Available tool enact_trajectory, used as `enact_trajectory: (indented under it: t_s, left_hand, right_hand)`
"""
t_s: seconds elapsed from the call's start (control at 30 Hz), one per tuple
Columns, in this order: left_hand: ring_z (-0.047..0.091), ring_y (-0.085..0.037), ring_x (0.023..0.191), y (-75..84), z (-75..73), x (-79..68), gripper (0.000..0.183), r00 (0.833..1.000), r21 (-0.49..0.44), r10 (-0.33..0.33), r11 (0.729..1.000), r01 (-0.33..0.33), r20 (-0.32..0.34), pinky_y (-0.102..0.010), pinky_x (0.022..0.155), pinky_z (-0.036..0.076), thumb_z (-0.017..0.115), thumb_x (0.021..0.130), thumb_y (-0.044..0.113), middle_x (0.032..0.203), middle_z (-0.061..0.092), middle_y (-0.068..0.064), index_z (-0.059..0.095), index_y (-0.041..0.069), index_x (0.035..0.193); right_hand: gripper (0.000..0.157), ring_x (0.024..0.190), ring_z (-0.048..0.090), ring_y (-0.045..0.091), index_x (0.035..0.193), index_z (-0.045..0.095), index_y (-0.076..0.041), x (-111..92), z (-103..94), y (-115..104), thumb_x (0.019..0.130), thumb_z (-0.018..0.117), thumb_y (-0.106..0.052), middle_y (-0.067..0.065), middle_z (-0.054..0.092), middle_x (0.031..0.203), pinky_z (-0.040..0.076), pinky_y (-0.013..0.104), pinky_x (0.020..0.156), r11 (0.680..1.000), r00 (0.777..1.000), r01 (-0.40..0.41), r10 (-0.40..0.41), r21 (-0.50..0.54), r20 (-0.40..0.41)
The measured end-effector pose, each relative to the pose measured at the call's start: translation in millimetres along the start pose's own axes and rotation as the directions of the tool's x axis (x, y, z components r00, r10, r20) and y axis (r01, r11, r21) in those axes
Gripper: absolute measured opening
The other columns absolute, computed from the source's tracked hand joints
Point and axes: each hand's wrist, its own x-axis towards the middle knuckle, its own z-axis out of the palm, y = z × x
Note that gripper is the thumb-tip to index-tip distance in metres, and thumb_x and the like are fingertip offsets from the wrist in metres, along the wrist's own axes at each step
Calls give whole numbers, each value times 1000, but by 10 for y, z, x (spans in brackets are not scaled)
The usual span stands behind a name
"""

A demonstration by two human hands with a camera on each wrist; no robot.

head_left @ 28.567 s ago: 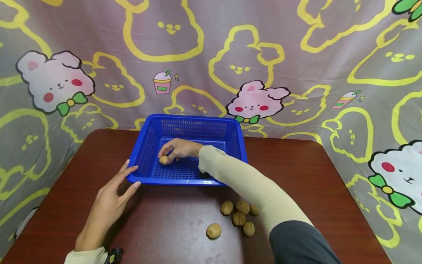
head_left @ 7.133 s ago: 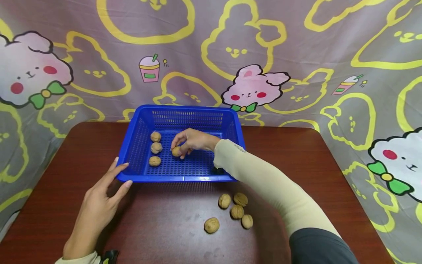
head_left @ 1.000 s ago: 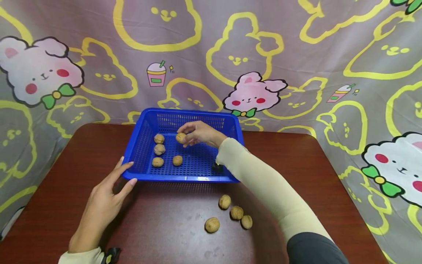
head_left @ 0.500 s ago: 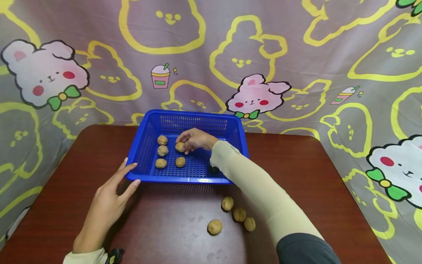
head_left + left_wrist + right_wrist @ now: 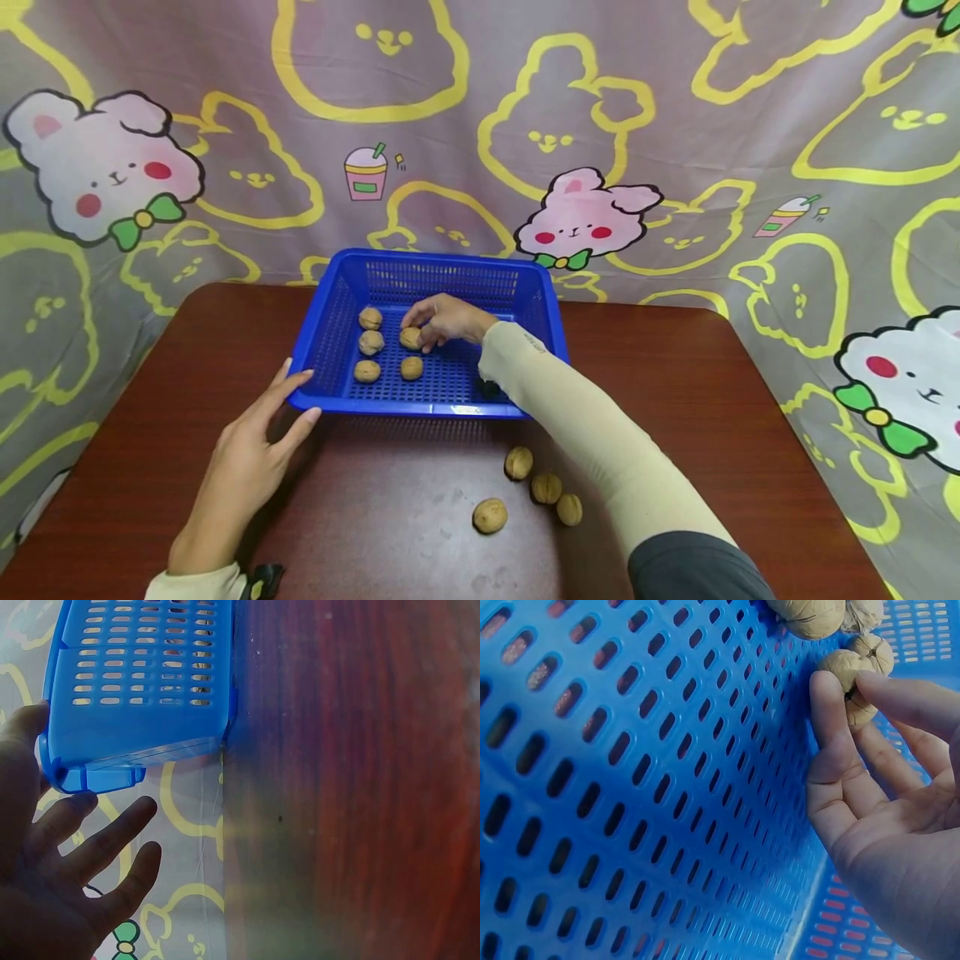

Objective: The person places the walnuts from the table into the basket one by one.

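A blue plastic basket [image 5: 431,408] with slotted walls stands on the table. Down inside it, my right hand [image 5: 448,318] pinches a walnut [image 5: 409,337] between thumb and fingers, close to the basket's floor. In the right wrist view, this walnut [image 5: 841,667] sits between the fingertips. Directly in front of it lies another walnut [image 5: 412,367]. Three more walnuts [image 5: 371,342] form a column near the basket's left wall. My left hand [image 5: 251,446] touches the basket's front left corner with straight, spread fingers; in the left wrist view, fingertips meet the rim [image 5: 54,761].
Several loose walnuts [image 5: 547,488] lie on the brown table [image 5: 375,517] in front of the basket, towards the right sleeve. A patterned curtain [image 5: 442,150] hangs behind and beside the table.
Since the oldest frame, walnuts have gathered in the basket and fewer lie on the table. Over the last second my right hand has lowered its walnut towards the floor; the left has stayed at the corner.
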Motion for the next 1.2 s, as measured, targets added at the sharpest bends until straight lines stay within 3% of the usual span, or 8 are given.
enact_trajectory:
  t_s: [0.47, 0.63, 0.73, 0.83, 1.07, 1.2]
  left_hand:
    - [48, -52, 143, 6, -11, -1, 52, 1000, 4, -8, 1000, 8, 10, -74, 104, 40, 66, 104, 37, 169, 37, -8, 53, 28, 154]
    - [47, -53, 143, 16, -18, 2, 52, 1000, 6, -13, 1000, 12, 15, -75, 104, 40, 66, 104, 37, 170, 35, -7, 53, 27, 154]
    - [48, -52, 143, 20, -14, 5, 52, 1000, 5, -10, 1000, 9, 14, -75, 104, 40, 66, 104, 37, 170, 36, -8, 53, 27, 154]
    - [48, -52, 143, 21, -6, 11, 52, 1000, 3, -4, 1000, 4, 12, -74, 104, 41, 66, 104, 37, 169, 36, -8, 53, 28, 154]
    - [50, -52, 141, 2, -6, 9, 53, 1000, 1, 18, 1000, -18, -17, -73, 102, 42, 70, 102, 33, 169, 37, -5, 54, 30, 153]
    - [50, -52, 141, -2, -5, 7, 54, 1000, -5, 22, 1000, -22, -15, -73, 102, 42, 70, 102, 33, 169, 38, -5, 54, 30, 153]
  right_hand:
    - [43, 79, 74, 20, 138, 64, -2, -81, -47, -36, 95, 65, 6, 15, 64, 145, 52, 30, 71, 999, 999, -39, 39, -25, -5]
    - [45, 96, 77, 32, 141, 61, -2, -228, -155, -140, 97, 65, 4, 16, 62, 146, 57, 45, 86, 995, 999, -38, 35, -95, -34]
    - [43, 106, 75, 38, 141, 61, -2, -387, -257, -230, 98, 65, 1, 17, 61, 147, 54, 57, 98, 994, 998, 6, -13, -113, -59]
    - [39, 106, 75, 37, 137, 64, -5, -600, -346, -306, 98, 65, -2, 16, 63, 146, 53, 60, 102, 989, 995, 56, -67, -134, -79]
    - [30, 95, 77, 22, 129, 70, -14, -1218, -423, -368, 99, 69, -10, 4, 69, 135, 59, 35, 82, 967, 984, 131, -154, -217, -92]
    - [30, 94, 77, 20, 129, 71, -18, -1647, -411, -308, 99, 70, -12, 2, 71, 129, 60, 36, 84, 960, 973, 161, -194, -228, -129]
